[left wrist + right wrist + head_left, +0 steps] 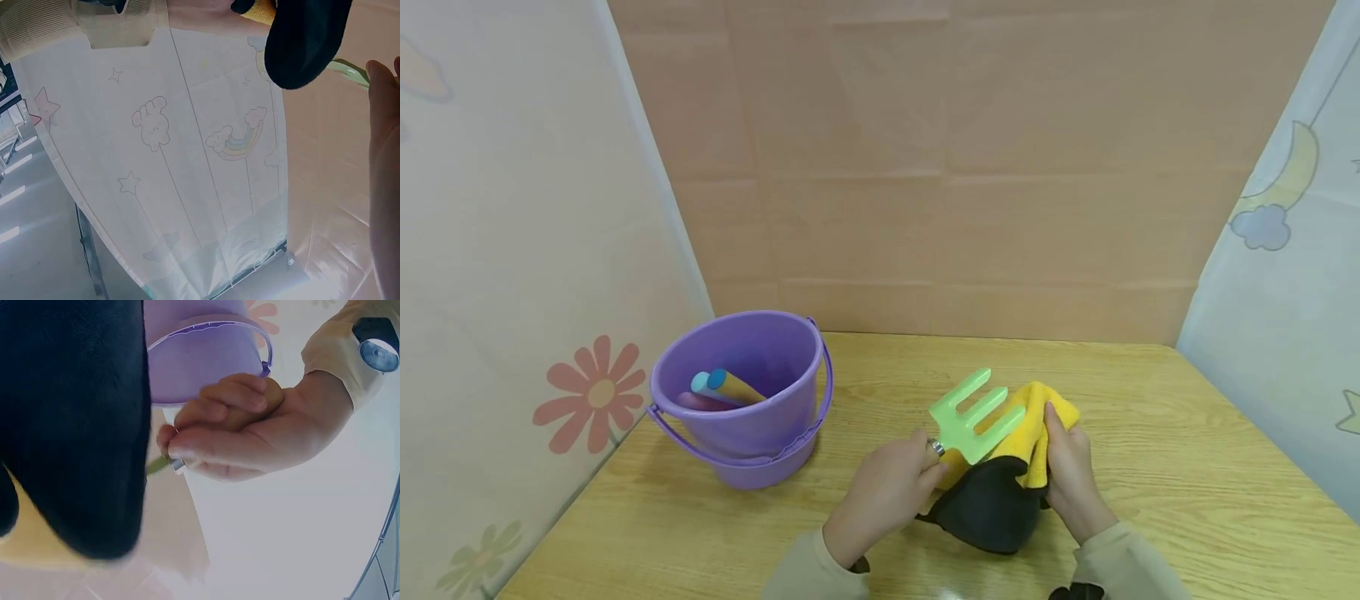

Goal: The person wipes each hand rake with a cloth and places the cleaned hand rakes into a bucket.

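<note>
In the head view, my left hand [887,483] grips a small garden fork [962,429] with green tines. Its tines point up and away from me. The right wrist view shows that left hand's fingers curled round the fork's handle [274,395], just behind a metal collar. My right hand [1072,475] holds the yellow end of what looks like a yellow and black work glove [992,508]. Its black part hangs toward me, above the table. The fork crosses in front of the glove's yellow fabric. How many gloves there are, I cannot tell.
A purple bucket [760,467] stands tilted-looking at the left of the wooden table [1187,467]. Several handles, one tan with a blue end [733,385], poke up inside it. Printed cloth walls [550,208] flank the table, and a brown sheet [925,167] hangs behind.
</note>
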The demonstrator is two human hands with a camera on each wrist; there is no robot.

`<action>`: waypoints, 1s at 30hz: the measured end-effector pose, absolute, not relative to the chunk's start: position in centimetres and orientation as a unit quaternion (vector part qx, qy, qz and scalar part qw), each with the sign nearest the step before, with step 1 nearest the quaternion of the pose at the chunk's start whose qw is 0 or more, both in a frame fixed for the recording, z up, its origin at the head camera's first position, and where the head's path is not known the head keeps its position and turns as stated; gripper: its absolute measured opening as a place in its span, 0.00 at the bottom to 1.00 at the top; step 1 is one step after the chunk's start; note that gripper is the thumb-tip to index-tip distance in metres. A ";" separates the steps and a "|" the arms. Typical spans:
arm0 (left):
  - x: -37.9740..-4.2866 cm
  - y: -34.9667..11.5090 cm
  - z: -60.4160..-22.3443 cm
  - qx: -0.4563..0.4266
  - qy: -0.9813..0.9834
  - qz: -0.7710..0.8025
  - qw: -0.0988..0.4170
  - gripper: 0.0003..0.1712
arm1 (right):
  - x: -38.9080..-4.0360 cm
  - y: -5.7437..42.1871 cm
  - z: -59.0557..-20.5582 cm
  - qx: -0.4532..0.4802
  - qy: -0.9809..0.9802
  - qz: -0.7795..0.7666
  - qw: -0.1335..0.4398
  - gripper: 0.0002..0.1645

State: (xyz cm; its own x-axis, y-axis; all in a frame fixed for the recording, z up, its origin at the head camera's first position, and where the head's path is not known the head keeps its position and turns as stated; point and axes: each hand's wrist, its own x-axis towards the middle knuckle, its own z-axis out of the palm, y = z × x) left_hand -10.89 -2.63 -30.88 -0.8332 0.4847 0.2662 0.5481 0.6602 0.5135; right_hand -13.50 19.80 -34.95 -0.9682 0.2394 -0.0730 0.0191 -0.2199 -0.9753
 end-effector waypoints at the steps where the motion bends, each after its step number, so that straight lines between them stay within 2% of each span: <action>1: -10.9 -2.6 -30.8 -0.279 -0.907 -0.310 0.053 0.18 | -13.6 19.7 -35.0 -0.106 -0.614 0.779 0.075 0.20; 7: -10.6 -2.3 -30.2 -0.270 -0.905 -0.324 0.050 0.16 | -13.7 19.1 -35.1 -0.080 -0.576 0.811 0.062 0.15; 17: -10.6 -1.5 -30.2 -0.283 -0.904 -0.319 0.041 0.14 | -13.3 17.6 -35.3 0.074 -0.556 0.828 -0.011 0.25; 22: -10.8 -1.3 -30.5 -0.295 -0.902 -0.310 0.056 0.15 | -12.8 16.9 -34.8 0.159 -0.485 0.856 -0.084 0.31; 25: -11.0 -1.1 -30.7 -0.295 -0.902 -0.309 0.054 0.15 | -12.5 16.6 -34.5 0.183 -0.458 0.862 -0.117 0.32; 30: -11.0 -1.0 -30.8 -0.286 -0.907 -0.306 0.046 0.14 | -12.3 16.4 -34.2 0.201 -0.425 0.871 -0.139 0.33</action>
